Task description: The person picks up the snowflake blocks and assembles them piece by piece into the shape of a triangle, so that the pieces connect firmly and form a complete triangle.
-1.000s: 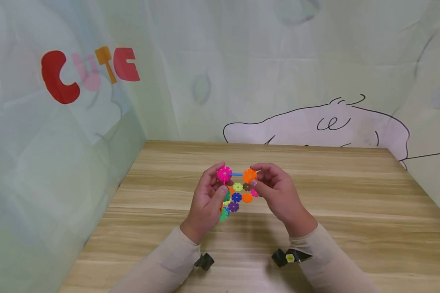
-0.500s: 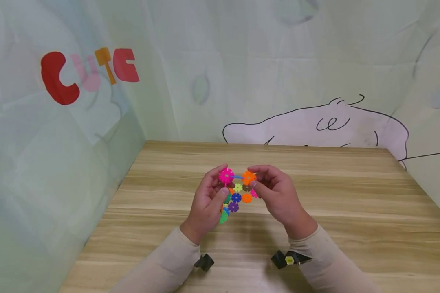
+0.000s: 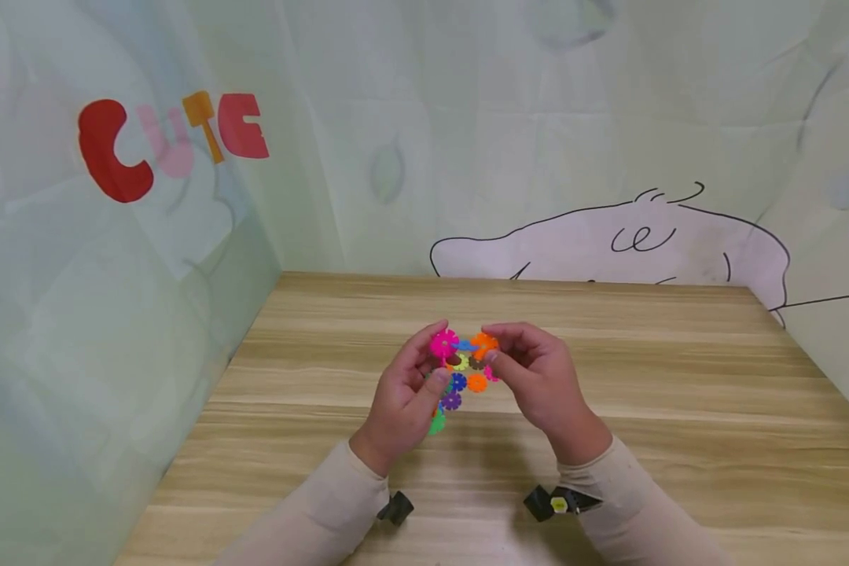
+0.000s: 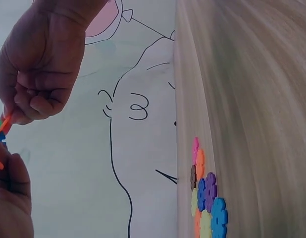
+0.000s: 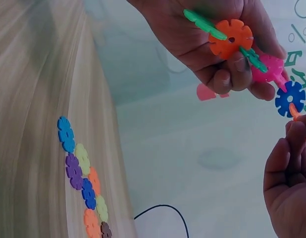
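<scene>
My left hand (image 3: 403, 401) grips a chain of snowflake discs above the table. In the right wrist view that chain runs from a green disc (image 5: 205, 25) through an orange disc (image 5: 231, 38) and a second green disc (image 5: 254, 59) to a pink disc (image 5: 268, 68). A blue disc (image 5: 290, 99) is slotted at the pink one's edge. Between thumb and fingers, my right hand (image 3: 545, 381) pinches another orange disc (image 3: 486, 343), its rim meeting the blue disc. The left palm partly hides the chain in the head view.
Several loose snowflake discs lie flat on the wooden table (image 3: 290, 377) below the hands, among them a purple disc (image 3: 451, 400) and a brown disc (image 5: 106, 230). A printed cloth wall (image 3: 368, 157) stands behind and left of the table.
My left hand has shifted slightly right and nearer, with the pink disc closer to the right hand's orange disc. The blue disc between them has turned, showing more of its face.
</scene>
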{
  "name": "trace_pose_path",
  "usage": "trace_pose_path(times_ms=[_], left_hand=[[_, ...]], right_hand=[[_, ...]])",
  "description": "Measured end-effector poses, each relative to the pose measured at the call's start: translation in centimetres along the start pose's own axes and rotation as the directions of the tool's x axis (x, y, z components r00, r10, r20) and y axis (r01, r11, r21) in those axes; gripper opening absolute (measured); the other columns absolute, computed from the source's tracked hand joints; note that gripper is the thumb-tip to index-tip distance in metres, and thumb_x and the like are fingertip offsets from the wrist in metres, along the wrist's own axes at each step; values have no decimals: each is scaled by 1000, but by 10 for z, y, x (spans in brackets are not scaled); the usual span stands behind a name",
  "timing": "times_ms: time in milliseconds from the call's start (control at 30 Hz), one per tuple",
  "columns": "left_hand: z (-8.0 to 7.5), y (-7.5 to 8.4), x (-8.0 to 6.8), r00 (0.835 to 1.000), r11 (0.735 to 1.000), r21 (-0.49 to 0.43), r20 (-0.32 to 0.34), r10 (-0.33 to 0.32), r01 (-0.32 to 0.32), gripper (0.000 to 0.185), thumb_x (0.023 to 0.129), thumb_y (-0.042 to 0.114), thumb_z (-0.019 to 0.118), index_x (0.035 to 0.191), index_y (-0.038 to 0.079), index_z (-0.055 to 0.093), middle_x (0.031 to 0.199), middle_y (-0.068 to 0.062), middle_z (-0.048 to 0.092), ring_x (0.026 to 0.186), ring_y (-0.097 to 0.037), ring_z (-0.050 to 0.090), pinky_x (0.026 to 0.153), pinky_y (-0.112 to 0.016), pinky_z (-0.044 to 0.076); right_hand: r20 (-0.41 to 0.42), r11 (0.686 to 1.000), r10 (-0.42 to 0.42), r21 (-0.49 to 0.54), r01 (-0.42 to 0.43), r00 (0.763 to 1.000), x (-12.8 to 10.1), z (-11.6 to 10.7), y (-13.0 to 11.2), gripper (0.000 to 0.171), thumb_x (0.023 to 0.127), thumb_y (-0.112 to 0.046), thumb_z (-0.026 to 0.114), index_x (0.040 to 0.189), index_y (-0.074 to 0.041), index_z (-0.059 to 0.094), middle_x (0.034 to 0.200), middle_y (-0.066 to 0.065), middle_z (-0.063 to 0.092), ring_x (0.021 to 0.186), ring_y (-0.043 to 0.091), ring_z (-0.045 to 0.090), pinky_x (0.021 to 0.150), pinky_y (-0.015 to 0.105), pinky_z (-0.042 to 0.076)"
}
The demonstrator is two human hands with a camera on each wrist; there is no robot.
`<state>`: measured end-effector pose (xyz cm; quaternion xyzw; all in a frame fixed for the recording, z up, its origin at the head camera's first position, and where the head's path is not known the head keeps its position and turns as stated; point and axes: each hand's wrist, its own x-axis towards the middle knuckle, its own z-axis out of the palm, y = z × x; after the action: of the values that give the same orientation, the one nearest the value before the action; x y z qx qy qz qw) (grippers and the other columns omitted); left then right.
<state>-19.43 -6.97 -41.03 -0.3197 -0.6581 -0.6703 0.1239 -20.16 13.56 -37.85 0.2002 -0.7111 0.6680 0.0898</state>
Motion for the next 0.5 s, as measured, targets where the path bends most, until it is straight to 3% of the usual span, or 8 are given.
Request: trace_pose_path(times_ms=[233, 500], left_hand=[[-1, -1, 1, 998, 998, 29, -43, -54, 55, 47, 105, -3, 44, 150, 6, 40, 127, -20, 58, 111, -23, 64, 96, -25, 58], [-1, -3, 2, 996, 998, 9, -50, -67, 68, 26, 108, 0, 44, 131, -2, 33, 124, -21, 57, 85, -19, 55, 77, -21, 53]], right_hand=[[76, 999, 11, -37, -8, 997, 3, -1, 2, 32, 98, 3, 68, 130, 1, 70, 93, 11, 68, 77, 17, 66, 71, 26, 61], [179, 994, 47, -101, -29, 983, 5, -1, 7, 36, 100, 0, 67, 136, -2, 68, 93, 15, 64, 74, 19, 63, 68, 26, 59]])
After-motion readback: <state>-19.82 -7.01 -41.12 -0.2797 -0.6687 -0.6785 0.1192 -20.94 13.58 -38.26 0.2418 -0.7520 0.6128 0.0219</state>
